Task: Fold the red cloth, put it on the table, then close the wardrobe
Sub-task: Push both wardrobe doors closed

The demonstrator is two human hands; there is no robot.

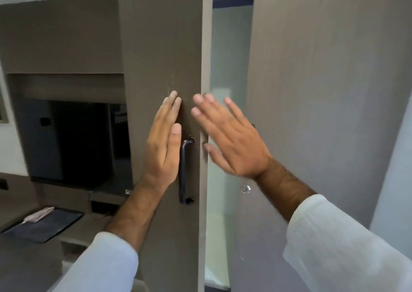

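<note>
Grey-brown laminate wardrobe door stands slightly ajar; left hand and right hand press it, fingers apart, empty. Only closing remains, apparently; red cloth not visible.

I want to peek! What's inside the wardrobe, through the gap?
Through the gap only pale, bare inner wall shows, with a dark blue strip near the top. The doors cover everything else inside.
</note>
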